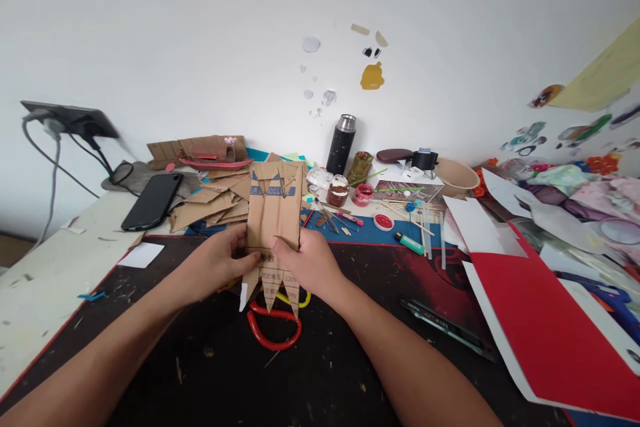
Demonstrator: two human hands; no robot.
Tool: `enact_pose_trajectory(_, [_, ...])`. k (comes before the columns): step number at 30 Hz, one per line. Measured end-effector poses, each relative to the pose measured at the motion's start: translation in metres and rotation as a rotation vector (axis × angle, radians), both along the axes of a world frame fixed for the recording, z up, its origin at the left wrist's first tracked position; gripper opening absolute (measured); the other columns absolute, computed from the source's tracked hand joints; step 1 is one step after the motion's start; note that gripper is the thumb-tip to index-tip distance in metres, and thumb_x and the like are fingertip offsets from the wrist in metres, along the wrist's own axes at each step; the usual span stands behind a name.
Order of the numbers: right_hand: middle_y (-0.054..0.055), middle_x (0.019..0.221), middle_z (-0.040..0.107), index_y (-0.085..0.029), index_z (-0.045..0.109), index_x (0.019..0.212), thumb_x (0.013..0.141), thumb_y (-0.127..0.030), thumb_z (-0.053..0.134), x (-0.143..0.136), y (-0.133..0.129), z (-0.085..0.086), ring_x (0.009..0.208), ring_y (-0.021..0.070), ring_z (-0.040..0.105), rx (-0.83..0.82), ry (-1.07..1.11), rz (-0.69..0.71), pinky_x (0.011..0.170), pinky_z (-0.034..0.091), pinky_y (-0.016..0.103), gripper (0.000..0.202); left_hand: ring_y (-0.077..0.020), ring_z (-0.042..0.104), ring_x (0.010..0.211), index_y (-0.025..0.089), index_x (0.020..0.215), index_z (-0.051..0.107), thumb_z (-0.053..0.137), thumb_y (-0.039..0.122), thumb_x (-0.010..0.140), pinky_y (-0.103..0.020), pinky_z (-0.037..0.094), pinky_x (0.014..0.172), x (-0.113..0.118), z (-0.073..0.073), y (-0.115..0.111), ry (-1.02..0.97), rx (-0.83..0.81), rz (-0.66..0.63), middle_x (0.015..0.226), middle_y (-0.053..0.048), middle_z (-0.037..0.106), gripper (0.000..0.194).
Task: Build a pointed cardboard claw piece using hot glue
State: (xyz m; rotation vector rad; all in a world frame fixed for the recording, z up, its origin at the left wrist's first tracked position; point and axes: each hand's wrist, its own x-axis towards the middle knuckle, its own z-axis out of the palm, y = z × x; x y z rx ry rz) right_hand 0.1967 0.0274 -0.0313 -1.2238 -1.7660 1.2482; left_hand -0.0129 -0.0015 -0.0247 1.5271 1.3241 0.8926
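Between my two hands, upright above the desk mat, is a brown cardboard piece [267, 227] with printed text and a blue band. Pointed, zigzag cuts mark both its top and bottom ends. My left hand [227, 257] grips its left edge, thumb on the front. On the opposite edge my right hand [313, 260] pinches it, thumb also in front; the other fingers of both hands are mostly hidden behind. Just below lie scissors with red and yellow handles [274, 347], their blades covered by the cardboard.
Cardboard scraps [215, 203] pile up behind my left hand, beside a black phone [151, 201]. Paint jars [338, 193], a black thermos [342, 147] and sticks line the back. A utility knife [445, 327] and red sheet [545, 320] lie to the right.
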Motion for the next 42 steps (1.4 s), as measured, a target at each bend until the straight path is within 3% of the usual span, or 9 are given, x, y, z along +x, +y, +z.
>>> enact_pose_trajectory(5, [0.009,0.108,0.087,-0.017,0.084,0.108,0.099,-0.045,0.073,0.004,0.003,-0.006,0.095,0.0282,0.080,-0.008,0.093,0.055,0.086,0.061,0.038,0.032,-0.0369,0.082,0.096,0.023,0.110,0.084,0.093,0.060,0.075,-0.049,0.069,0.089,0.000,0.009,0.000,-0.153,-0.111,-0.003,0.107,-0.011,0.089,0.052])
enact_pose_trajectory(10, [0.008,0.106,0.086,-0.018,0.082,0.109,0.098,-0.043,0.072,0.003,-0.003,-0.004,0.096,0.0278,0.079,-0.018,0.057,0.125,0.081,0.057,0.036,0.029,-0.0364,0.081,0.096,0.023,0.108,0.084,0.091,0.070,0.074,-0.049,0.067,0.092,-0.002,0.012,0.003,-0.155,-0.027,0.093,0.106,-0.010,0.089,0.058])
enact_pose_trajectory(17, [0.008,0.105,0.086,-0.017,0.083,0.107,0.099,-0.038,0.070,-0.001,-0.007,-0.004,0.094,0.0268,0.079,-0.035,0.064,0.147,0.080,0.058,0.034,0.027,-0.0336,0.078,0.092,0.023,0.098,0.078,0.082,0.063,0.080,-0.041,0.064,0.080,-0.003,0.011,0.003,-0.076,0.025,0.121,0.095,-0.007,0.084,0.044])
enact_pose_trajectory(25, [0.009,0.106,0.087,-0.018,0.084,0.105,0.100,-0.036,0.070,-0.006,-0.010,-0.010,0.102,0.0299,0.082,-0.024,0.092,0.106,0.091,0.062,0.039,0.023,-0.0301,0.073,0.081,0.025,0.089,0.073,0.076,0.055,0.081,-0.036,0.059,0.069,-0.001,-0.001,0.002,0.107,0.080,0.268,0.074,0.000,0.074,0.031])
enact_pose_trajectory(33, [0.010,0.119,0.087,-0.019,0.082,0.119,0.094,-0.048,0.079,-0.003,-0.008,-0.009,0.112,0.0330,0.082,-0.194,0.301,0.123,0.097,0.064,0.045,0.039,-0.0363,0.082,0.101,0.022,0.120,0.076,0.089,0.067,0.077,-0.046,0.068,0.089,0.004,0.007,0.001,-0.290,-0.077,0.135,0.112,-0.012,0.088,0.064])
enact_pose_trajectory(42, [0.012,0.117,0.086,-0.017,0.082,0.116,0.087,-0.062,0.087,0.003,0.000,-0.011,0.113,0.0347,0.082,-0.237,0.344,0.093,0.099,0.064,0.048,0.054,-0.0378,0.083,0.096,0.022,0.117,0.084,0.093,0.076,0.071,-0.050,0.069,0.088,0.001,0.012,0.000,-0.314,-0.138,0.077,0.110,-0.012,0.090,0.071])
